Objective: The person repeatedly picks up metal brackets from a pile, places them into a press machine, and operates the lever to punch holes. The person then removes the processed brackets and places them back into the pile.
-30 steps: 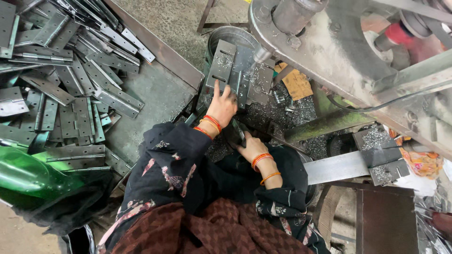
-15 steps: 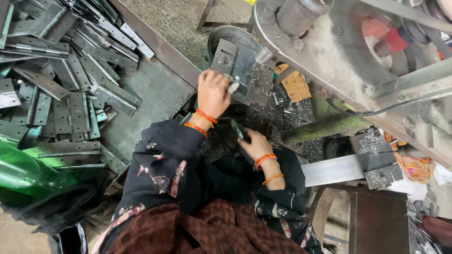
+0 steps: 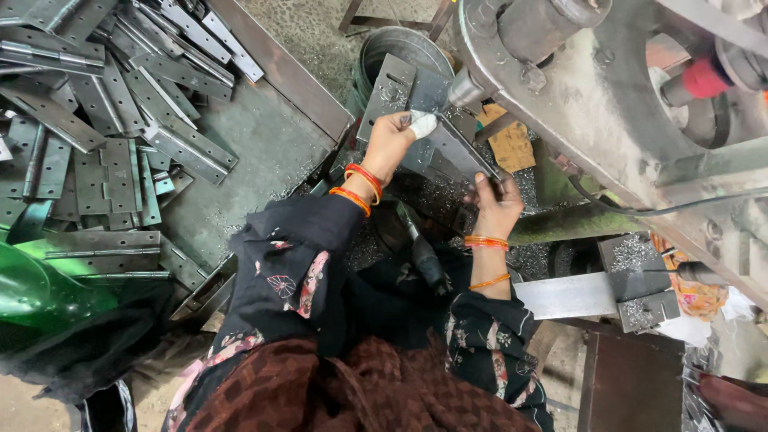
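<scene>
The left hand (image 3: 390, 142) is closed on the upper end of a flat grey steel hinge plate (image 3: 452, 148), fingers curled over its edge, one fingertip wrapped in white tape. The right hand (image 3: 496, 210) pinches the lower end of the same plate, thumb on top and fingers beneath. Held between both hands, the plate slants up to the left, its upper part right under the round steel nose (image 3: 466, 88) of a heavy grey cast machine (image 3: 592, 104); whether they touch cannot be told. Both wrists wear orange bangles (image 3: 358, 186).

Room is tight: the machine body overhangs the right side, and another slotted steel plate (image 3: 388, 96) stands just behind the left hand, in front of a round metal bucket (image 3: 400, 50). Fine metal shavings (image 3: 432, 196) cover the dark bed below the hands.

To the left, a dull grey sheet-metal tray (image 3: 240, 152) carries a loose heap of long folded steel hinges (image 3: 88, 120) across its far and left edges, with bare scratched metal near its right rim. A glossy green curved object (image 3: 32, 292) lies at the near left corner.
</scene>
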